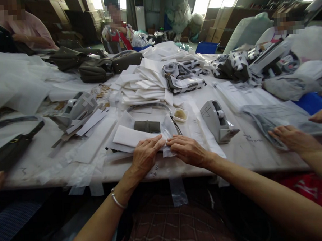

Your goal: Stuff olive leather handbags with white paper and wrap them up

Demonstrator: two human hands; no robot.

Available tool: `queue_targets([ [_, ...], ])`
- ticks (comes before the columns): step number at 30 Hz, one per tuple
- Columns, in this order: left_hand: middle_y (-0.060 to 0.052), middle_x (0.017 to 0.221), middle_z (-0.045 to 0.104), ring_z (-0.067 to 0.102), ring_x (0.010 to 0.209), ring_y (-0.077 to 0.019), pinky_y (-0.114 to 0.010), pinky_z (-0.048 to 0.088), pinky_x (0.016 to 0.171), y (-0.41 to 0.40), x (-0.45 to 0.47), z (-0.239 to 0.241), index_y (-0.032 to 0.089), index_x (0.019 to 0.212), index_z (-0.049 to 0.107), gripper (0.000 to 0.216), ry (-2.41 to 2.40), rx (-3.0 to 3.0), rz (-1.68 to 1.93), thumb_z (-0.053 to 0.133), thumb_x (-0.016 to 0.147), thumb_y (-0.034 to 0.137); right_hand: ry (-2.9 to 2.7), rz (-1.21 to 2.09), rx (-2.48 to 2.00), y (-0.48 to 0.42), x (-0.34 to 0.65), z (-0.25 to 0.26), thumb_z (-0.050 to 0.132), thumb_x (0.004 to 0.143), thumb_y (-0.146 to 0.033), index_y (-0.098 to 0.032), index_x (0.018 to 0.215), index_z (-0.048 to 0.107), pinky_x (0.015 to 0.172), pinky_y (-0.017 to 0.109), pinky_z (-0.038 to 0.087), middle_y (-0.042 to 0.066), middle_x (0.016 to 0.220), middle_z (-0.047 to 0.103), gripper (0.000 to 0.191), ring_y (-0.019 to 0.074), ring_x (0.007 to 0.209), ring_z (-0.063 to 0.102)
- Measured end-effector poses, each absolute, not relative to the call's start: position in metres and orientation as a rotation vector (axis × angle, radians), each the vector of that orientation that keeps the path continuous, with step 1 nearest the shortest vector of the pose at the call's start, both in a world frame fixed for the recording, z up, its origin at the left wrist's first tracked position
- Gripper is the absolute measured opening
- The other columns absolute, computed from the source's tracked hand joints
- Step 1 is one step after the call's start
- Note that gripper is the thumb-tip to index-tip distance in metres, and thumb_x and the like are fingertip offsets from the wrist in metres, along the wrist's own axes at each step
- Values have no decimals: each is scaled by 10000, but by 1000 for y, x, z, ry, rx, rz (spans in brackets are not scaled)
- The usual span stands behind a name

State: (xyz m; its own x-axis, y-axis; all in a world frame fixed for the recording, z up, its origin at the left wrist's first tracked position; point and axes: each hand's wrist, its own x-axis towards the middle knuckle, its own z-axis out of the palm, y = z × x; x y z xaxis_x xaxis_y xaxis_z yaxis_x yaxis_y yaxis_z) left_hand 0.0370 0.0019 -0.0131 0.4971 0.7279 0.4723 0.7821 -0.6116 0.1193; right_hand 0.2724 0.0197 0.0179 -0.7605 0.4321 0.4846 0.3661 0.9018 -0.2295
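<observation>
In front of me lies a dark olive bag [147,127], partly covered by white sheets, its curved handle arched on the far side. A folded white foam sheet [129,137] rests across its near part. My left hand [147,153] lies over the foam's right end, fingertips pressed together at a thin translucent wrapping sheet [167,128]. Close to those fingertips, my right hand [189,151] pinches the same wrapping sheet at the bag's right side. The exact edge between the fingers is hard to see. A small dish [180,114] with yellowish contents sits just beyond.
A grey tape dispenser [214,119] stands to the right, another dispenser [80,106] to the left. Stacked white foam sheets [141,85] and wrapped bags [184,83] lie farther back. A co-worker's hand [294,138] handles a bagged item at right; other people stand around the table.
</observation>
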Motion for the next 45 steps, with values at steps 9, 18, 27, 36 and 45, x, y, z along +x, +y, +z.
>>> queue_targets([
  [9,-57,1479,512,462,1376,-245,-449,391,1116,4,39,-10,206,1352,539,434,-1038,-2629,-607,456,943,87,-2565,-81,-489,30,277,2,404,975,-72,-168,962,583,887,359,565,112,1051,674,204,211,1026,609],
  [18,-69,1272,670,614,1197,-183,-368,445,1088,0,42,3,162,1281,554,382,-1243,-2932,-979,423,928,96,-2478,-31,-525,22,275,-3,458,961,-88,-172,977,617,886,377,565,105,1067,691,180,225,1043,611],
  [27,16,1058,747,689,1007,-175,-293,509,907,3,52,11,263,1013,705,161,-1715,-2875,-1199,556,972,310,-2283,191,-547,12,267,-4,576,932,-127,-219,930,671,978,411,536,54,968,714,132,200,988,632],
  [36,-10,1043,740,688,970,-200,-340,531,874,-1,59,-4,245,939,684,95,-1475,-2682,-1159,723,860,278,-2257,353,-721,16,269,12,606,960,-266,-204,1051,650,835,350,561,45,891,690,119,175,823,647],
  [45,-52,1059,743,687,1030,-214,-400,529,936,3,58,-17,204,997,662,90,-1195,-2610,-1151,594,938,204,-2515,-122,-687,25,258,9,491,991,-186,-181,843,661,694,321,506,48,747,603,226,184,737,549],
])
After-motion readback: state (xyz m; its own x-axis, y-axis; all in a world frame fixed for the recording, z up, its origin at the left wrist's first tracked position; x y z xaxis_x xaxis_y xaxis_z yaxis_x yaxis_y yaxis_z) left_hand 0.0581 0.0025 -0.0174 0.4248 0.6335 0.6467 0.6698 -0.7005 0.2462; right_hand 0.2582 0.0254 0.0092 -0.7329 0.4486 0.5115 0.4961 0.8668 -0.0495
